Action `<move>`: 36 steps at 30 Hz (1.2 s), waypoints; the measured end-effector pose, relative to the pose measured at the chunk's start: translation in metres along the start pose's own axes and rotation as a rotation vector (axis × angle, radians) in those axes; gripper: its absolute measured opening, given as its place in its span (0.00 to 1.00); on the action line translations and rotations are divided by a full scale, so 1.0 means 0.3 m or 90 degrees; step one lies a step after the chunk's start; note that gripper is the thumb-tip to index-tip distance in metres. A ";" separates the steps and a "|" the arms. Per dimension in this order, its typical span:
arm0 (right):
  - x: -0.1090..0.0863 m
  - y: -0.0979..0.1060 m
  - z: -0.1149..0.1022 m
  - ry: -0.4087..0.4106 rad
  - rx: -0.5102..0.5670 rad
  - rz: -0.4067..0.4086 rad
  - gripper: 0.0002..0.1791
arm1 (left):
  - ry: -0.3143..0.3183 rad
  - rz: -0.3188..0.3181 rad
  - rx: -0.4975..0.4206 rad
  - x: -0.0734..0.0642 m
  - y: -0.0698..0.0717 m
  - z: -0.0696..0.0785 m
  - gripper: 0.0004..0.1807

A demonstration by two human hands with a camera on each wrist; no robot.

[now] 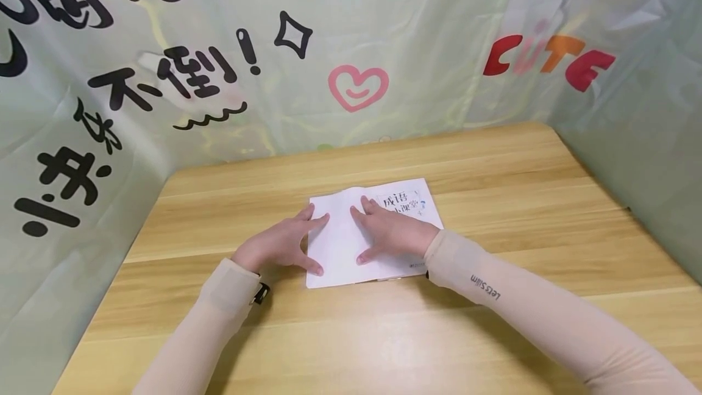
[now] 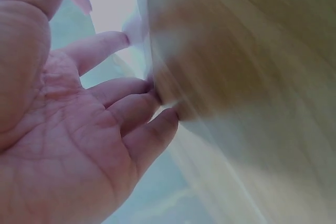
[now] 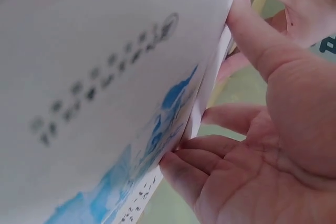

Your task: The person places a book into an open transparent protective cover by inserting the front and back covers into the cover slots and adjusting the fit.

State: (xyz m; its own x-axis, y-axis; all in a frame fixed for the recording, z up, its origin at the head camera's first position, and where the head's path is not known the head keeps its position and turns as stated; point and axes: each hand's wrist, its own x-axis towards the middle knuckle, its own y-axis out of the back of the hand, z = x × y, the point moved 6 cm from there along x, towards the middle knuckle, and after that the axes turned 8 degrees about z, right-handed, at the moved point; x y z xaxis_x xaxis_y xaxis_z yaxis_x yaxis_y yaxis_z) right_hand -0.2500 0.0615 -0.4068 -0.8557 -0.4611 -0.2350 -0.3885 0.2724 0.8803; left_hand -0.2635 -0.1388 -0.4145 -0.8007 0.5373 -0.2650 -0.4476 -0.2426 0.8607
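An open book lies flat on the wooden table. Its left page is blank white, and the right page carries black Chinese characters. At the left edge my left hand has its fingers spread, with thumb and index finger touching the blank page. My right hand rests on the book near the middle fold, fingers extended and covering part of the right page. In the right wrist view, blue artwork and small print show on the page. The left wrist view shows my left fingertips at the book's edge against the table.
The wooden table extends around the book on all sides. Behind it hangs a pale green curtain with black characters, a pink heart and the word CUTE, and the same cloth encloses both sides.
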 end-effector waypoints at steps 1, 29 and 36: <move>-0.001 0.006 0.002 0.009 -0.002 -0.003 0.62 | 0.002 0.000 0.002 -0.001 0.001 0.000 0.63; 0.017 0.244 0.345 -0.076 -0.038 0.044 0.44 | 0.000 -0.012 -0.017 -0.010 0.003 0.026 0.63; 0.046 0.252 0.342 -0.074 -0.034 0.045 0.43 | -0.003 -0.004 -0.023 -0.016 0.003 0.028 0.63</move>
State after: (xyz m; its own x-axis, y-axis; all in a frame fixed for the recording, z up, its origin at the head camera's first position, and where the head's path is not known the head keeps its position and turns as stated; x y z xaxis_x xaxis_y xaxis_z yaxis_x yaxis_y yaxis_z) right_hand -0.3261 0.1625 -0.3859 -0.9151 -0.3410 -0.2154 -0.3104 0.2543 0.9160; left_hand -0.2568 -0.1347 -0.4087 -0.7960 0.5428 -0.2678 -0.4663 -0.2679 0.8431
